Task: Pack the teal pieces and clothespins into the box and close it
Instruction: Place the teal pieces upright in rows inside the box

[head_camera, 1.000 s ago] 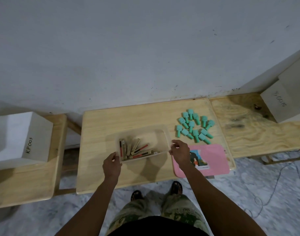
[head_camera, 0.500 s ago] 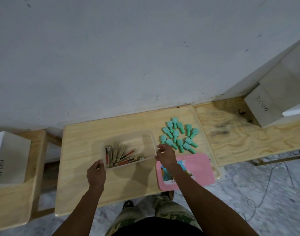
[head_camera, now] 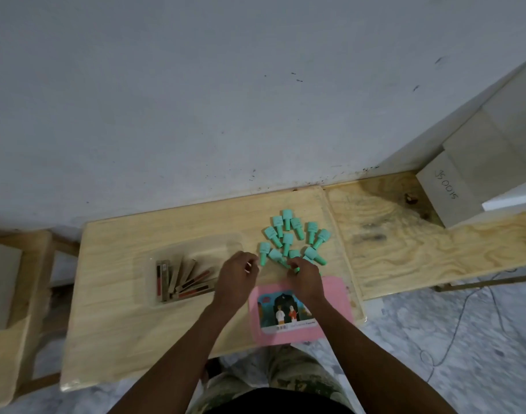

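— What am I looking at?
— I've got a pale wooden table (head_camera: 121, 324) against a grey wall (head_camera: 226, 100), with marble floor (head_camera: 435, 339) below.
— Hands?
— The right hand (head_camera: 305, 274) is curled round one of the teal pieces (head_camera: 288, 234), centre-right. The left hand (head_camera: 236, 276) is curled just beside them, and I can't tell if it holds anything. The clear box (head_camera: 154, 264) holding the clothespins (head_camera: 181, 279) sits centre-left, with the pink lid (head_camera: 336, 294) to its right.

Teal pieces (head_camera: 288, 239); pink lid (head_camera: 333, 297), picture label; clear box (head_camera: 154, 264).
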